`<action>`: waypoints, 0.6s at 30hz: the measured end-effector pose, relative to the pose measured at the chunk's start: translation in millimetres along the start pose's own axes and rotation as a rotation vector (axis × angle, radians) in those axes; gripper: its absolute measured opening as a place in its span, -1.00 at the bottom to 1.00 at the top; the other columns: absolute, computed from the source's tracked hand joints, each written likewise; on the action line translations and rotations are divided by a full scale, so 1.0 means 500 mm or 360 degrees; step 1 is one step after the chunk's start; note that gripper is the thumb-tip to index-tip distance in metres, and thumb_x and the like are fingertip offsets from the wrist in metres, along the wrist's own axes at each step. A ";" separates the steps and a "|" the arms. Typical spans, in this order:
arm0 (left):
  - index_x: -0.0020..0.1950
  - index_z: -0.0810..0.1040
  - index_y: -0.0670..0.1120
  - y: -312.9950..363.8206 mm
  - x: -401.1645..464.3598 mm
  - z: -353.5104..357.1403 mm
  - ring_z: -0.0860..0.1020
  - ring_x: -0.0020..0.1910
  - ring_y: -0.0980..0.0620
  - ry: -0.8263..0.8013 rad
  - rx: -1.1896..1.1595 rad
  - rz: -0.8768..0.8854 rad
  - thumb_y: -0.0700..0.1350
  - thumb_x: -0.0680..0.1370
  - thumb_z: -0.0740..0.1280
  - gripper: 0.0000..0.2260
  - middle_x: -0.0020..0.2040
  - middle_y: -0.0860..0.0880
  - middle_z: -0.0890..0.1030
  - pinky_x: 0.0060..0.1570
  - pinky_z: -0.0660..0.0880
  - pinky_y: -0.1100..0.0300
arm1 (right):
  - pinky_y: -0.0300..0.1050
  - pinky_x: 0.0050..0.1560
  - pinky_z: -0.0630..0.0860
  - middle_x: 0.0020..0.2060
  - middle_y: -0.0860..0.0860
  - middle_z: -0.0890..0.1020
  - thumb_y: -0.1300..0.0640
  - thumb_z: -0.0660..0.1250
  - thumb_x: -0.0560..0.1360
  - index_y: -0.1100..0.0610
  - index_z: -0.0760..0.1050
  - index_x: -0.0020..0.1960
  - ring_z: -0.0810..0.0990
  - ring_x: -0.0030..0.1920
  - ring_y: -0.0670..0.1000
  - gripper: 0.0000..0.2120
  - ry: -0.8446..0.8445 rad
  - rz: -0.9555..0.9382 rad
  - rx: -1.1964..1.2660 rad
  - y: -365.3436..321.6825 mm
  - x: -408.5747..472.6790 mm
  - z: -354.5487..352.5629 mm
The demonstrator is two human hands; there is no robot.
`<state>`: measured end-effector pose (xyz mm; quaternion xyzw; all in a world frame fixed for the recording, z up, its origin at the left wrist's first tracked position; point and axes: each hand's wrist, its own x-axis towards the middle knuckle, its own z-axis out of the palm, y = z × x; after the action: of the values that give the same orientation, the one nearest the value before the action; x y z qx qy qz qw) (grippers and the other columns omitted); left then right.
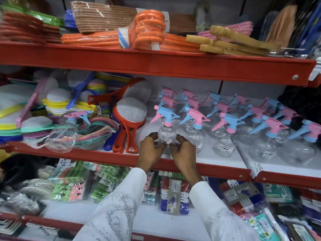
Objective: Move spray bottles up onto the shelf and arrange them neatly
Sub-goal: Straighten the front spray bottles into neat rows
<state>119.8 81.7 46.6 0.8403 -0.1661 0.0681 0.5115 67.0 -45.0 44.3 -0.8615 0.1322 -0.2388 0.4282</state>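
Note:
A clear spray bottle [167,131] with a blue-and-pink trigger head stands upright near the front of the middle red shelf [217,171]. My left hand [150,150] and my right hand [184,152] cup its lower body from either side, fingertips touching the plastic. Behind and to the right, several more spray bottles [225,134] stand in rows, with pink or blue heads. One more spray bottle [64,134] lies tilted on its side at the left, on top of netted goods.
Red-framed sieves [128,122] lean just left of the held bottle. Stacked colourful strainers fill the shelf's left part. The upper shelf [156,61] carries orange and tan brushes. Packaged clips [172,195] lie on the shelf below.

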 end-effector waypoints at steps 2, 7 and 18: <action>0.14 0.60 -0.05 0.000 0.001 0.001 0.67 0.00 -0.03 -0.0003 0.0014 0.0001 -0.11 0.44 0.44 -0.73 -0.02 -0.05 0.72 0.05 0.61 -0.03 | -0.12 0.27 0.54 0.28 0.10 0.63 0.17 0.38 0.56 0.23 0.46 0.43 0.65 0.21 0.06 -0.54 0.0015 0.0009 0.0011 0.001 0.001 0.001; 0.23 0.54 -0.14 0.005 -0.011 0.005 0.63 0.09 -0.08 0.0111 -0.0034 -0.0041 -0.11 0.47 0.45 -0.64 0.15 -0.10 0.66 0.11 0.59 -0.01 | -0.33 0.08 0.51 0.23 0.05 0.66 0.13 0.43 0.53 0.23 0.51 0.38 0.68 0.13 0.01 -0.55 0.0146 0.0010 0.0135 0.000 -0.024 -0.013; 0.32 0.50 -0.18 0.099 -0.087 0.132 0.63 0.08 -0.05 0.0081 -0.0082 0.0194 -0.13 0.46 0.40 -0.57 0.22 -0.14 0.63 0.10 0.56 0.15 | -0.11 -0.07 0.60 0.01 0.05 0.68 0.25 0.44 0.45 0.16 0.60 0.12 0.67 -0.18 0.02 -0.76 0.0555 -0.0004 0.0089 0.089 -0.039 -0.153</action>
<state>58.4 11.7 44.6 0.8132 -0.2056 0.1161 0.5319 9.5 -114.8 42.8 -0.7949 0.1968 -0.3886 0.4224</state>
